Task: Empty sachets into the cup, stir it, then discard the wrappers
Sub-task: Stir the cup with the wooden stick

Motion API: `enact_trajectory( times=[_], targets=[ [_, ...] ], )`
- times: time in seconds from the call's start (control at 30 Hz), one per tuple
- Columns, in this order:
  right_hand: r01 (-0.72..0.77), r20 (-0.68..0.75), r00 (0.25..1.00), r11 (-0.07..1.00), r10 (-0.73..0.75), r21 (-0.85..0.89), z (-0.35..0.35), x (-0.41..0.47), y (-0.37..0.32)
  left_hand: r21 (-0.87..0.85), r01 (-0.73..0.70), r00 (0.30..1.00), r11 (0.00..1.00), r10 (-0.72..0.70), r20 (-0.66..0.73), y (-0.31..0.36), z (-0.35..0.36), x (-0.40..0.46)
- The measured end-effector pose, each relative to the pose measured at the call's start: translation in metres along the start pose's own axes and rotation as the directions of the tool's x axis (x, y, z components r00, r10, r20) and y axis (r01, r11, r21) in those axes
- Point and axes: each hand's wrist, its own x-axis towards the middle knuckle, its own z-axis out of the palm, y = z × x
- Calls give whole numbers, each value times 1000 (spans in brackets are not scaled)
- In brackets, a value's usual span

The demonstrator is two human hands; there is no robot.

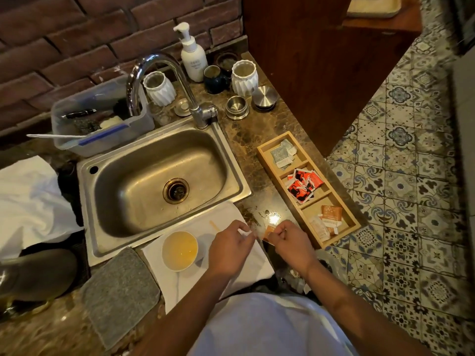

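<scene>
Two hands work side by side at the counter's front edge. The right hand (288,242) pinches an orange sachet (268,233) between thumb and fingers; the left hand (231,246) is closed on a small white scrap (244,233), just beside the sachet. Whether that scrap is a torn-off strip I cannot tell.

One white cup (180,250) stands left of the left hand on a white cloth (254,263), and holds pale yellow liquid. One thin wooden stirrer (214,225) lies on the cloth behind the cup.

To the right sits one wooden tray (264,152) with three compartments: grey sachets (281,155) in the far one, red-and-black sachets (303,185) in the middle, and orange and pale sachets (326,218) in the near one. They overlap, so I cannot count them surely.

The steel sink (144,191) holds nothing but a few drops. Behind it stand two white ribbed pots (244,77), one dark mug (214,78), one pump bottle (192,56), one small steel bowl (236,107) and one steel lid (264,97). One clear plastic tub (102,140) at the left holds scrubbers and a dark pen-like thing. One grey mat (120,294) lies left of the cloth.
</scene>
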Motion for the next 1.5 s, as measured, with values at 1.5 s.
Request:
enact_trajectory(
  times=[1.5],
  targets=[
    [245, 229, 966, 712, -121, -658, 98, 13, -63, -338, 222, 921, 915, -310, -234, -147, -89, -52]
  ],
)
